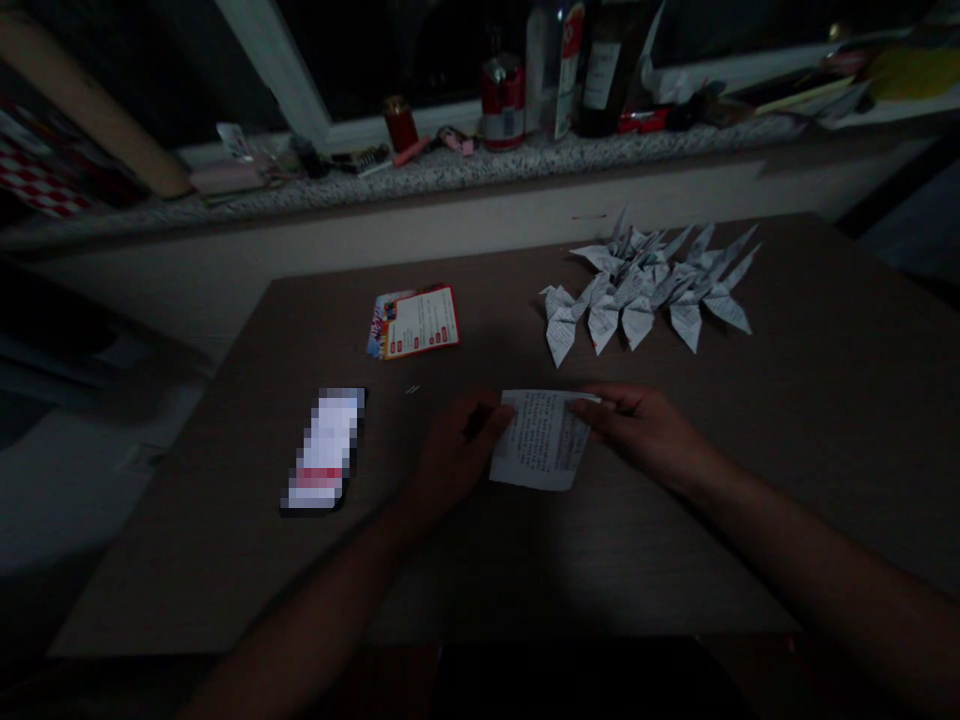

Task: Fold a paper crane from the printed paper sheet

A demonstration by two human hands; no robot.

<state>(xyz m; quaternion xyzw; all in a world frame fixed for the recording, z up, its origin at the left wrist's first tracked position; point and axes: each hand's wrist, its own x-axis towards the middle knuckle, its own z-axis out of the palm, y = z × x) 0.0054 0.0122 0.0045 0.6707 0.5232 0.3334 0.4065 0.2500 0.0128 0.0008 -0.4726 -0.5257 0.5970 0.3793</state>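
Here we are over the middle of the bench, and the paper sheet is right between us: left hand pinching its left edge up near the far corner, right hand pinching its far right corner. Both grips are closed on it, thumbs on top! To handle this well, we'd want light, even pressure, the two edges drawn level and just enough tension to take the slack out; pull too hard and thin paper like this could tear or crease where we don't want it. If a crease is wanted, our advice is to line up the edges first, then press it flat against the bench. The folded paper birds sit far right, so our right elbow has room.

Now, what can't we see? It's dim in here. Our fingers beneath the sheet are hidden, so we can't tell whether there's a second layer at the right edge, nor whether the sheet touches the bench. The print is too small to read. Over left, the phone has its screen blurred into blocks. Far back, the dark bottle is cut off at the top.
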